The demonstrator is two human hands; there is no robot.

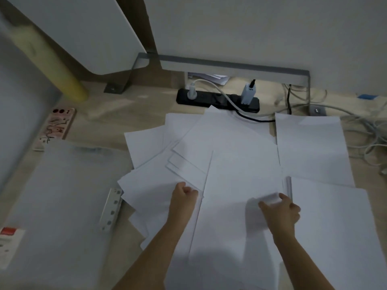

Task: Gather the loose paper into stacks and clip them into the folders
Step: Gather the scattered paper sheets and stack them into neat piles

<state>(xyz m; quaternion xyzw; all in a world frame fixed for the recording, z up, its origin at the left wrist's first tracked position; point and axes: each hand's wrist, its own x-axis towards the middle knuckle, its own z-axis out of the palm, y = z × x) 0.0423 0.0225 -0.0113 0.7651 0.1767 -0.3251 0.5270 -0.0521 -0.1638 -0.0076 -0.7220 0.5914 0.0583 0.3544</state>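
Several loose white paper sheets (226,147) lie spread and overlapping across the floor. My left hand (184,193) has its fingers curled round the edge of a sheet near the middle of the pile. My right hand (280,208) pinches a curled-up corner of another sheet (270,197), which looks blurred. A translucent folder (62,197) lies flat to the left, with a white perforated clip strip (111,208) along its right edge. Another sheet (312,147) lies apart at the right.
A black power strip (217,100) with plugs and a white charger sits behind the papers. Tangled cables (364,130) lie at the right. A phone in a patterned case (58,124) rests at the left by a yellow pole (69,84). A metal desk frame (230,65) crosses behind.
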